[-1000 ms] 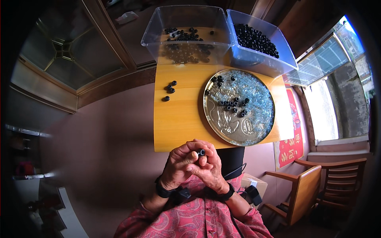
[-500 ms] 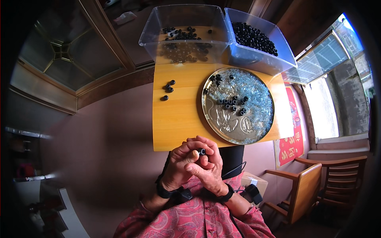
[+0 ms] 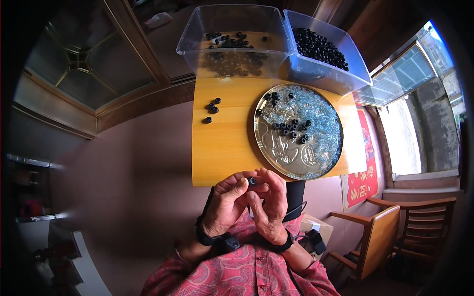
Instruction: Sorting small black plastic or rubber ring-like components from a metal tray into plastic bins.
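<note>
My left hand (image 3: pixel 224 201) pinches a small black round piece with a pale ring at its end (image 3: pixel 252 181) between thumb and fingers, just off the table's near edge. Close against it, my right hand (image 3: pixel 270 203) has its fingers curled and its thumb pointing up toward the piece. Whether something tiny is between the right fingertips is hidden. Beyond the hands lies a round metal tray (image 3: pixel 270 157) with many clear bluish small bits (image 3: pixel 323 133). Several similar black pieces (image 3: pixel 286 129) rest in the tray.
Several black pieces (image 3: pixel 213 108) sit on the wooden table (image 3: pixel 217 153), left of the tray. A clear bin (image 3: pixel 237 52) with black pieces stands at the back, beside a second bin (image 3: pixel 316 69) holding many more. A wooden chair (image 3: pixel 382 237) is at right.
My right hand has shifted slightly right and its fingers have opened out a little from the left hand. The black piece has risen slightly, still in the left fingers.
</note>
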{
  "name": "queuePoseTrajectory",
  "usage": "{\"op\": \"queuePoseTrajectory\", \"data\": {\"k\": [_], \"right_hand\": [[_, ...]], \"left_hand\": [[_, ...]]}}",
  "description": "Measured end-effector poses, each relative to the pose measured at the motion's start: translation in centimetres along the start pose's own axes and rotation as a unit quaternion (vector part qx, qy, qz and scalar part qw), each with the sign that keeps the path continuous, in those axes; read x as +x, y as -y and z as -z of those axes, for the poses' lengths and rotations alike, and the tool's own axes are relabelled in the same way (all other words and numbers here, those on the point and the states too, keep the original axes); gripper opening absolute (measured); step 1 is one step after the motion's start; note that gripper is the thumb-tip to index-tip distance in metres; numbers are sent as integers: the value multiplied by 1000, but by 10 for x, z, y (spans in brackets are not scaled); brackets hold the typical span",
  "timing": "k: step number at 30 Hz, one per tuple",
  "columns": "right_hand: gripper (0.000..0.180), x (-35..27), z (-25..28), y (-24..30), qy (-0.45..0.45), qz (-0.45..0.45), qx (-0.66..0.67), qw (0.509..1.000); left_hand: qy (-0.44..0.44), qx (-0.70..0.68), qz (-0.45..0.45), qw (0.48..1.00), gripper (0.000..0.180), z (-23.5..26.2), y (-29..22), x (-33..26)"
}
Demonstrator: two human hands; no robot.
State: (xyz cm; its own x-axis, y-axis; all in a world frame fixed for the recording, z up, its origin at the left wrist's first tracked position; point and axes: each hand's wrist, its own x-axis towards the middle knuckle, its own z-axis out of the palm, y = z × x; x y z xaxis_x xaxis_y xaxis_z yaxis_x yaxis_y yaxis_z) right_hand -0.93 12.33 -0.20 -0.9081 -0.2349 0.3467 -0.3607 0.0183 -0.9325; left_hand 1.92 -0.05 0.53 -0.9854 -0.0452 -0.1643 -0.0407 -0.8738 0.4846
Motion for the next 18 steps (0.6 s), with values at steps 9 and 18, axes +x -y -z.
{"op": "queuePoseTrajectory", "data": {"k": [9, 18], "right_hand": [[45, 12, 10, 1, 33, 81, -166, 982], [35, 13, 11, -6, 45, 104, -259, 959]], "left_hand": [[-23, 78, -21, 996, 26, 6, 6, -1], [-71, 135, -38, 988, 29, 0, 7, -4]]}}
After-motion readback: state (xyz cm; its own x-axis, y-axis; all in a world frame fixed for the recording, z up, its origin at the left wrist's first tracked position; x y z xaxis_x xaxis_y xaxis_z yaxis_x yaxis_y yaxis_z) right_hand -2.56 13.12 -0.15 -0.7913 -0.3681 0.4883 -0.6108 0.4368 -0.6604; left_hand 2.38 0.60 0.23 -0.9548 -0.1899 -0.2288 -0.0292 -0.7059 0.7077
